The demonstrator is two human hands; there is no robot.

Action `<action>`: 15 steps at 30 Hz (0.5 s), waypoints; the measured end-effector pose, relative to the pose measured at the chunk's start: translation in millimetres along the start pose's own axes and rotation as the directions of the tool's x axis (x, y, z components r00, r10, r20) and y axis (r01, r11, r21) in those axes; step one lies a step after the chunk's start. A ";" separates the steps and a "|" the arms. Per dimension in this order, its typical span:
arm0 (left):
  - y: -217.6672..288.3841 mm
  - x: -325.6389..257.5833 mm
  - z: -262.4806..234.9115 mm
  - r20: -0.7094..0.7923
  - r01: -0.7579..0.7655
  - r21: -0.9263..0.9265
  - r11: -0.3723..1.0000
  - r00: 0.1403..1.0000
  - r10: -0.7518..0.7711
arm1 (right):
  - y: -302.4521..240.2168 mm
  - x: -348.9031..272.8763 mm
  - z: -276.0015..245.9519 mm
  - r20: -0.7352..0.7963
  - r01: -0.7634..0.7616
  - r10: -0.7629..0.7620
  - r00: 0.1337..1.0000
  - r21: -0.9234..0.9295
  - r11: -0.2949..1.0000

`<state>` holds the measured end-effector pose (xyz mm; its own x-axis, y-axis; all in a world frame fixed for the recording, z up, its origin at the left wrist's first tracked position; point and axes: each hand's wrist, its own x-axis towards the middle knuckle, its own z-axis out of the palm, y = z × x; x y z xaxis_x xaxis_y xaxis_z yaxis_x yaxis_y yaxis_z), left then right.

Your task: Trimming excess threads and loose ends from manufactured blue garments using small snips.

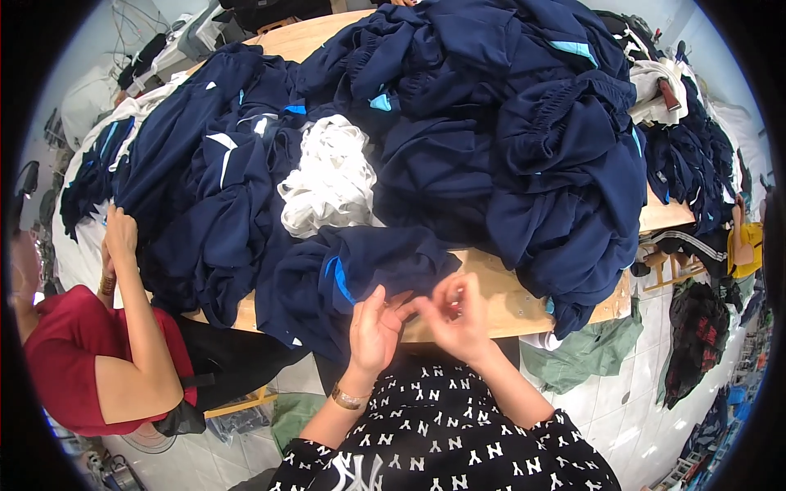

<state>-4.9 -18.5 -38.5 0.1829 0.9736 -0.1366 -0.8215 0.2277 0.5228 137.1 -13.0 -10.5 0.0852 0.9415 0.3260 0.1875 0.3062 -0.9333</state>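
My left hand (375,334) is raised over the table's near edge, palm showing and fingers apart, with nothing visible in it. Close beside it, my right hand (460,321) is smeared by motion; its fingers are bent, and whatever they may hold cannot be made out. The fingertips of the two hands nearly meet. Just beyond them lies a crumpled navy garment (381,255) with a bright blue strip (341,282). Behind that garment rests a loose heap of white tape or elastic (329,176).
Large piles of navy garments (565,188) cover much of the wooden table (491,286). At the left, a person in a red top (115,360) handles cloth. Green cloth (585,352) lies on the floor at right, and a person in yellow (743,250) is at the far right.
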 end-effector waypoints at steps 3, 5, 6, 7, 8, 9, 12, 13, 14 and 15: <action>-9.9 -7.6 -4.7 0.015 0.008 0.158 0.987 1.000 -0.011 | 0.2 0.9 8.4 0.100 0.071 -0.056 0.993 -0.154 0.986; -3.5 -6.4 16.9 -0.020 0.013 0.461 0.887 1.000 -0.004 | 8.3 0.6 7.7 0.041 -0.006 0.006 0.999 0.013 1.000; -1.3 -4.3 16.0 -0.091 0.047 0.725 0.687 0.996 0.027 | 10.2 0.9 6.2 -0.004 -0.073 0.075 0.997 0.188 0.979; 3.9 -4.4 12.5 -0.092 0.047 0.726 0.687 0.995 0.030 | 6.8 1.9 -1.6 0.030 -0.234 0.238 0.971 0.345 0.909; 9.6 -4.7 8.1 -0.147 0.133 0.787 0.602 0.989 -0.026 | -1.1 6.4 -7.2 0.021 -0.309 0.349 0.937 0.521 0.796; 11.9 -4.5 4.4 -0.208 0.217 0.835 0.506 0.975 -0.075 | -9.2 12.0 -13.9 -0.040 -0.267 0.333 0.942 0.511 0.817; -1.6 -1.1 -3.4 -0.071 -0.093 0.659 0.746 0.980 0.185 | -5.8 17.6 -27.0 -0.295 -0.057 0.267 0.917 0.567 0.822; -1.0 0.3 -3.4 -0.069 -0.097 0.657 0.747 0.980 0.189 | -8.6 19.5 -32.8 -0.372 -0.015 0.273 0.887 0.567 0.823; -0.8 1.8 -2.0 -0.068 -0.099 0.657 0.747 0.980 0.189 | -7.1 20.3 -38.0 -0.418 0.057 0.234 0.878 0.576 0.815; -0.3 3.6 0.8 -0.083 -0.108 0.623 0.775 0.976 0.203 | -5.0 21.0 -42.2 -0.421 0.097 0.211 0.882 0.600 0.794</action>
<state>-3.6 -15.0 -38.4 -0.0331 0.9947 -0.0974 -0.3198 0.0818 0.9439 179.3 -0.7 7.4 0.5264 0.8361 0.1544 -0.4302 0.4185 -0.7999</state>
